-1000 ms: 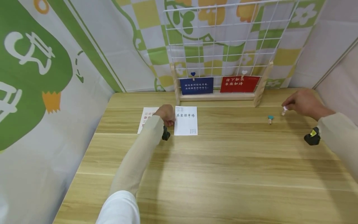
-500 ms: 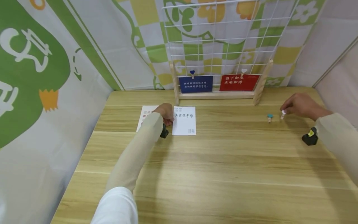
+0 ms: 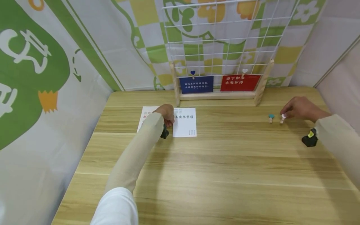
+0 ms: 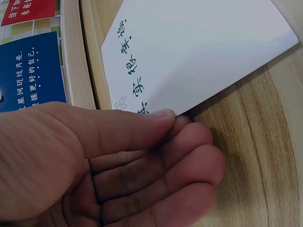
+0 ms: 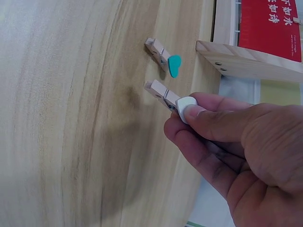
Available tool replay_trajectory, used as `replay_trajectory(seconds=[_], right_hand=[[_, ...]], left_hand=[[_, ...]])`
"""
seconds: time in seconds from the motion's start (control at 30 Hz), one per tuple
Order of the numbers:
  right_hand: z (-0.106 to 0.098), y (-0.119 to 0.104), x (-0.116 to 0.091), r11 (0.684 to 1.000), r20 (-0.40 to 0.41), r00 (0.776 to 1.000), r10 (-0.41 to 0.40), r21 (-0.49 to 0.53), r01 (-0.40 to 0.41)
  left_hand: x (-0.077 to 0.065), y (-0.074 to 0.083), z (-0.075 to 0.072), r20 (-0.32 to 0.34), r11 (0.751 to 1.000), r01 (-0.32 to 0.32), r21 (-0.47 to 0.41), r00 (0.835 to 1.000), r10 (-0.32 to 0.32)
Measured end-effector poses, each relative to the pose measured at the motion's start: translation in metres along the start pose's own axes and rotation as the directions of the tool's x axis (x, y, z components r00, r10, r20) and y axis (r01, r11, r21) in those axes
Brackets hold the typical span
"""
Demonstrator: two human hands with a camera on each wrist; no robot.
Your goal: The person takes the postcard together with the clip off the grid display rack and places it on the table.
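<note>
My left hand [image 3: 166, 114] pinches the left edge of a white card [image 3: 184, 125] with dark lettering; in the left wrist view the thumb lies on top of the card [image 4: 199, 52] and the other fingers curl below. A second white card [image 3: 144, 117] with red lettering lies to the left, partly hidden behind that hand and sleeve. At the right, my right hand [image 3: 301, 108] holds a small wooden clothespin [image 5: 161, 93] by its white heart, between thumb and fingers. Beside it on the table is another clothespin [image 5: 158, 53] with a teal heart.
Behind the cards stands a white wire grid [image 3: 213, 56] in a wooden base [image 3: 217, 96]. A blue card [image 3: 197, 85] and a red card [image 3: 239, 83] hang there from heart clothespins. A patterned cloth wall [image 3: 152, 37] rises behind the wooden table [image 3: 225, 175].
My right hand has brought the white-heart clothespin slightly left, closer to the teal one. The left hand keeps its pinch on the white card, nearly unmoved. The head view has shifted a little.
</note>
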State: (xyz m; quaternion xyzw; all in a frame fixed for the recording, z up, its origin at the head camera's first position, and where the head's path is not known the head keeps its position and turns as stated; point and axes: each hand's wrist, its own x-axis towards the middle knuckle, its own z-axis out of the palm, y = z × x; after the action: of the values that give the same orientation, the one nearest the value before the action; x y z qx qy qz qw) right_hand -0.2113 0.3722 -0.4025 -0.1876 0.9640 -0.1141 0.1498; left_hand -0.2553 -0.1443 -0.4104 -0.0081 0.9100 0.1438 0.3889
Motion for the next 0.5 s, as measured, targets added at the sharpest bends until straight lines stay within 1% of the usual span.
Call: replay_trajectory(seconds=[0.17,0.33,0.5], right_hand=[[0.004,0.000,0.002,1.000,-0.002,1.000,-0.012,-0.008,0.012],[0.009,-0.002,0.004,1.000,0.000,1.000,-0.019,-0.003,0.019],[0.012,-0.003,0.004,1.000,0.004,1.000,-0.010,0.009,0.010]], left_hand=[[0.000,-0.001,0.000,0.016,1.000,0.016,0.004,1.000,-0.016],[0.000,-0.002,0.001,0.029,0.999,0.039,-0.018,0.999,-0.039],[-0.002,-0.003,-0.001,0.032,0.999,0.033,0.001,0.999,-0.033]])
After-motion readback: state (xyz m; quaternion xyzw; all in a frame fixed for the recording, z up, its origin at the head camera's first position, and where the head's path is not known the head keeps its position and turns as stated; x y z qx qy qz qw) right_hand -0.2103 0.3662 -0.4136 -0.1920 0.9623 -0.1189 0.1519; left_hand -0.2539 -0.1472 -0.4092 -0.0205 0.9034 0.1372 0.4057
